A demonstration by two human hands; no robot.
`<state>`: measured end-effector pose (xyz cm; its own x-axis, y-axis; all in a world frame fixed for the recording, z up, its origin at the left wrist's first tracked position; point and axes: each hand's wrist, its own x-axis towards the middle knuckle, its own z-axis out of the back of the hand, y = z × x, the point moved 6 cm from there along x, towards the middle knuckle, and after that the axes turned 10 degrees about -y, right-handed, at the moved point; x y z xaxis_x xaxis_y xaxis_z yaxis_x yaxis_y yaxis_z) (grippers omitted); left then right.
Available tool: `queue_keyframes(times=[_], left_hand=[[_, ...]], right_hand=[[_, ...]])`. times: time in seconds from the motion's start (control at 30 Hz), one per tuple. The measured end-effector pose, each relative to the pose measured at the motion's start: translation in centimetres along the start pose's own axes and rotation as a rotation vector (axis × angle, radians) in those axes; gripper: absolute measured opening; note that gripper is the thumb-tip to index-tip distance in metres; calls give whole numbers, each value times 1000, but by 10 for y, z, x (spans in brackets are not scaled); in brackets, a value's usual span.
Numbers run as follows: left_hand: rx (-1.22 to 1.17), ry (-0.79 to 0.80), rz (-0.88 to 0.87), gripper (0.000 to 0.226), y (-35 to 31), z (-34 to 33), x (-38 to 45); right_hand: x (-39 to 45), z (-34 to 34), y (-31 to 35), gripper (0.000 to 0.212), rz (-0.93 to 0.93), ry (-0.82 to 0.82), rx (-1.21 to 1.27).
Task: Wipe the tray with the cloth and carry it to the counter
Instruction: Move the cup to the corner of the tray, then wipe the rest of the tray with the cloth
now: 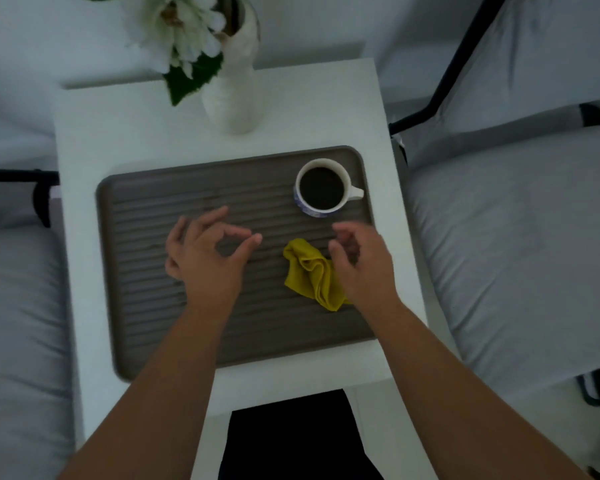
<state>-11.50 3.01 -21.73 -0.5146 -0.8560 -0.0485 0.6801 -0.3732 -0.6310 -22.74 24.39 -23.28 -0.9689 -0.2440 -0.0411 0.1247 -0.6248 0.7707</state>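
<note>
A brown ribbed tray (pixel 142 216) lies on a small white table (pixel 94 133). A crumpled yellow cloth (pixel 310 271) rests on the tray's right half. My left hand (pixel 205 258) hovers over the middle of the tray, fingers loosely spread, holding nothing. My right hand (pixel 360 261) hangs just right of the cloth with fingers loosely curled; it covers the cloth's right edge and no grip on the cloth shows. A white cup (pixel 322 188) of dark liquid stands in the tray's far right corner.
A white vase (pixel 232 98) with a white flower (pixel 177 26) stands at the table's far edge behind the tray. Grey cushioned seats (pixel 516 254) with black frames flank the table on both sides. My dark-clothed legs (pixel 291 438) are at the near edge.
</note>
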Motion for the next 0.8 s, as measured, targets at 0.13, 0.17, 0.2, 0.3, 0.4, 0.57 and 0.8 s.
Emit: queue_keyframes(times=[0.13,0.17,0.2,0.3,0.4,0.57,0.8], left_hand=[[65,11,-26,10,48,37,-14],[89,14,-58,10,61,45,-18],[116,12,-70,11,73,52,-21],[221,-7,42,33,114,71,-34],[236,2,150,63,145,77,-42],[141,73,142,76,161,68,-51],[57,95,119,81,165,70,-50]], right_hand=[[-37,-40,4,51,217,214,-352],[-41,-44,4,50,220,191,-406],[-44,-45,4,47,218,153,-434],[-49,-47,6,38,198,27,-452],[-52,-54,9,34,133,-61,-430],[-60,-77,28,31,81,-98,-413],[-82,-143,81,48,216,108,-487]])
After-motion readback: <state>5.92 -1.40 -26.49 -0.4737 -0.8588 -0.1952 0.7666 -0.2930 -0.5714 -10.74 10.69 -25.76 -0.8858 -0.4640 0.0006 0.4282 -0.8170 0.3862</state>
